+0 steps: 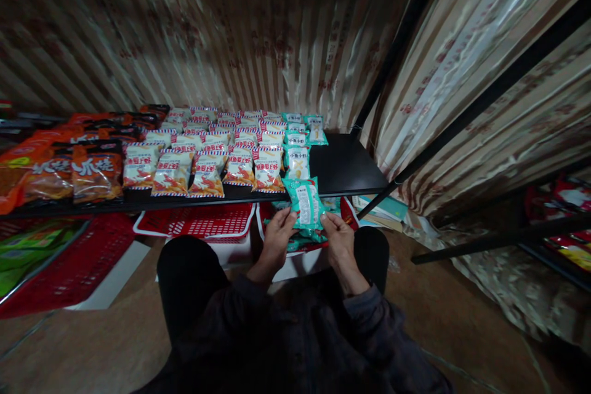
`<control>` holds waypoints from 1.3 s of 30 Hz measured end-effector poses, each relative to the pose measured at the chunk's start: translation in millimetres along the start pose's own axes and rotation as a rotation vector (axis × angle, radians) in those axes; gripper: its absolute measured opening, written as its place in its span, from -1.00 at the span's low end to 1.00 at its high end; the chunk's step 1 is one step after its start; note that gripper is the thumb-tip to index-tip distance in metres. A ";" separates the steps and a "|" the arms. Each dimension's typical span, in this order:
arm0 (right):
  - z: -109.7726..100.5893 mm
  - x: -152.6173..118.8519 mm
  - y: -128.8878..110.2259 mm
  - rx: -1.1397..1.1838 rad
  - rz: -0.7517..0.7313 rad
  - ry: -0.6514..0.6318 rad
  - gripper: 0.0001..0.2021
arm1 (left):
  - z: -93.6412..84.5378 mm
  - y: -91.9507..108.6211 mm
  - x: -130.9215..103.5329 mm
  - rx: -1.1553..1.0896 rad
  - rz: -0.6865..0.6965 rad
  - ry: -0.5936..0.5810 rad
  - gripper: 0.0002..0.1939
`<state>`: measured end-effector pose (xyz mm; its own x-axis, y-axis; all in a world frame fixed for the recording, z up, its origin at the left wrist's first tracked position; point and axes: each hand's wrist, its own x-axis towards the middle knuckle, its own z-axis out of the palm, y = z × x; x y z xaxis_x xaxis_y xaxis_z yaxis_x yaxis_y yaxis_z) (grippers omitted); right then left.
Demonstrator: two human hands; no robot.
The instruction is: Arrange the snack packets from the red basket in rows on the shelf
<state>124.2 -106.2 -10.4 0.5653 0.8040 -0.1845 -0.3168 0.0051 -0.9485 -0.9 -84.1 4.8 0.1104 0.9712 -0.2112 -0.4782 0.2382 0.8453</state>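
Holding teal packet (306, 202), basket (349, 217) beneath, bag-lined shelf (346, 166)

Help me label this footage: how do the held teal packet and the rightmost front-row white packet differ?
The teal packet shows a pale panel; the white packet has orange artwork and a striped top edge.
The teal packet is held by the left fingers and right fingers; the white packet rests on the black shelf.
Both are printed packets.

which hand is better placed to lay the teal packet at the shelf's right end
Probably the right hand: it pinches the teal packet by its right side, nearer that end of the black shelf. The left hand grips the opposite side, farther away.
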 end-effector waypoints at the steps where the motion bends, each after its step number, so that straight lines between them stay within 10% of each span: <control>1: -1.1 0.3 0.0 -0.015 -0.017 -0.009 -0.56 | 0.3 -0.7 -0.2 -0.003 -0.003 -0.017 -0.36; 9: -10.2 2.0 4.4 -0.260 -0.181 -0.111 -0.53 | -1.0 -10.7 6.1 -0.004 0.002 -0.005 -0.24; 19: -14.4 -3.3 2.0 -0.921 -0.909 -0.175 -0.54 | -3.4 -19.1 2.8 0.067 0.051 -0.005 -0.37; 39: -16.9 -8.7 12.4 -0.654 -0.681 -0.252 -0.56 | -1.9 -23.4 -11.2 0.634 0.322 -0.014 -0.53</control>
<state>128.3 -123.2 -24.9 0.2673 0.8550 0.4444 0.5451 0.2461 -0.8015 7.4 -100.6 -13.5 0.0622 0.9930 0.1001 0.1091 -0.1064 0.9883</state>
